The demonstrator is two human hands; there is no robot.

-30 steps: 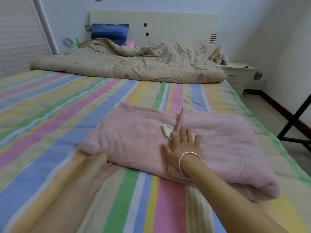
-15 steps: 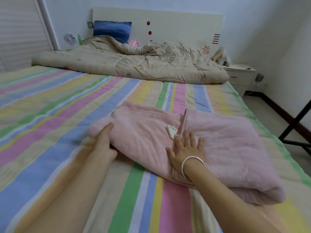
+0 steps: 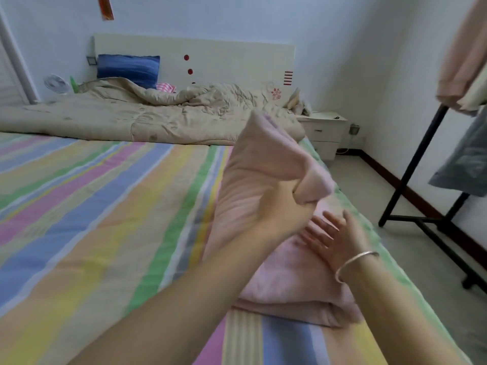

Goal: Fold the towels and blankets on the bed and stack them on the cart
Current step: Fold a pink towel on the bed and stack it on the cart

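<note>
1. Blanket position: pink blanket [image 3: 266, 167] sits on the right side of the striped bed [image 3: 105, 206], close to its right edge. The lower layers lie flat on the sheet and one flap stands raised.
2. Left hand [image 3: 283, 206]: clenched round a bunched edge of that flap, holding it up above the flat part. My read is that it is carrying the flap across for the next fold.
3. Right hand [image 3: 334, 235], the one with the bracelet [image 3: 355, 262]: fingers [image 3: 316, 230] straight and spread, grasping nothing. It is low over the flat layers, below the raised flap. Blur means I cannot tell whether it touches the fabric.
4. Probable reason for the right hand's pose: to steady the base or catch the flap as it lands.
5. Fabric vs fingers: the flap runs through the left fist, and the bunch sticks out to the right of it. That bunch is above the right fingertips and apart from them.
6. Black frame [image 3: 411, 167] stands on the floor to the right, well apart from the blanket. It is probably the cart, with cloth on top partly cut off by the view. Stacking is not yet done.
7. Beige quilt [image 3: 158, 119] lies rumpled at the head of the bed, unfolded.
</note>
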